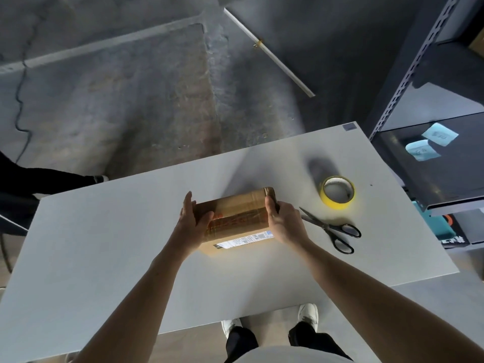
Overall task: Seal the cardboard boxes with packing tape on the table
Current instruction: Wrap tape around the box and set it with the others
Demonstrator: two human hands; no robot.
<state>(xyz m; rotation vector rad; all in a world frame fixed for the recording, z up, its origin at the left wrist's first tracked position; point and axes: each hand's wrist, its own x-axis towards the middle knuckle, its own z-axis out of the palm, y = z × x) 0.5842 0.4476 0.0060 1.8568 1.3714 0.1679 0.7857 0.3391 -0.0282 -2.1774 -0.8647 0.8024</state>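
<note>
Plainly, the cardboard box [237, 209] sat near the middle of the grey table [104, 258], with glossy tape across its top and a label on its near face. The left hand [192, 221] clasped its left end, thumb on top, and the right hand [284, 224] gripped the right end likewise. Black scissors [332, 230] lay just right, with a yellow tape roll [337, 193] beyond them.

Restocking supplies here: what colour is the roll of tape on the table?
The tape roll is yellow, clearest in the head view.
</note>
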